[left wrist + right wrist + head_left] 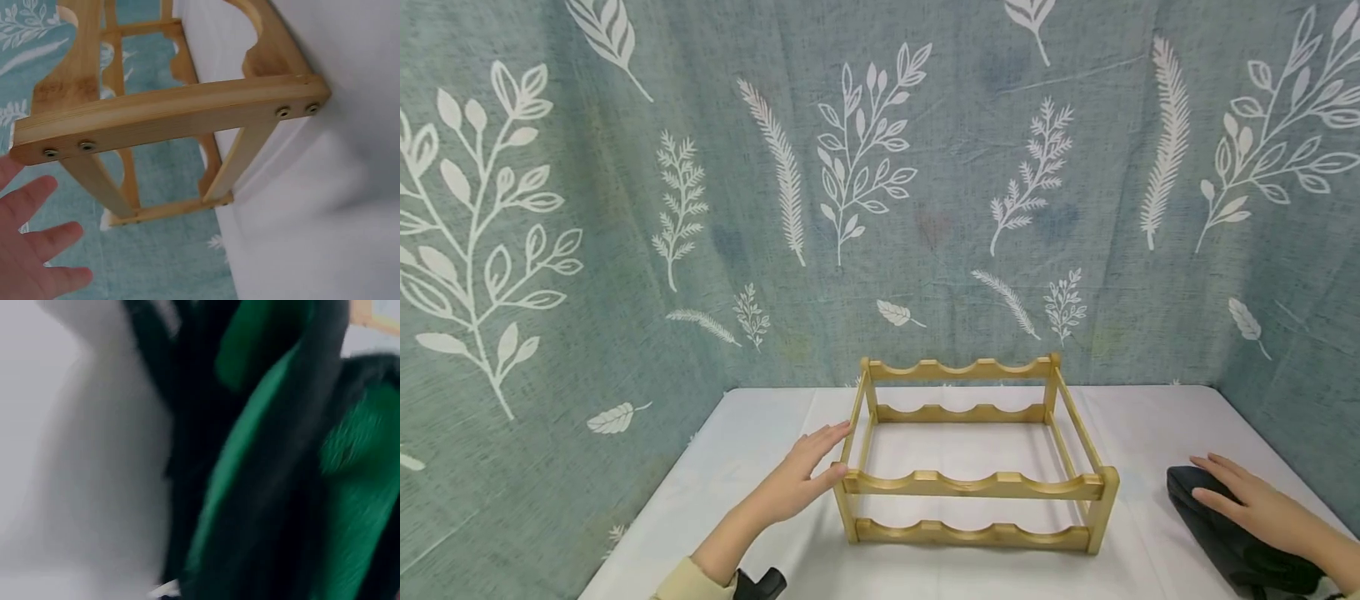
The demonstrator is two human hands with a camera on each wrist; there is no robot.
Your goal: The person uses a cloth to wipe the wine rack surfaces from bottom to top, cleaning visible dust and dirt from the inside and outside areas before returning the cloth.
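A light wooden rack (973, 483) with scalloped rails stands upright in the middle of the white table. My left hand (801, 477) is at its left side, fingers extended, with fingertips and thumb right at the front left upper corner. In the left wrist view, the spread fingers (47, 240) are beside the rack's end post (175, 112), which has screws in it. Over at the right, my right hand (1262, 508) rests on a soft black pouch-like item (1217, 533), its fingers lying along the top. Green lining (362, 487) shows inside that item in the blurred right wrist view.
Blue-green cloth (940, 208) with white leaf prints hangs behind and along both sides of the white table (1150, 450). A black strap piece (760, 585) sits at my left wrist, by a beige sleeve (696, 583).
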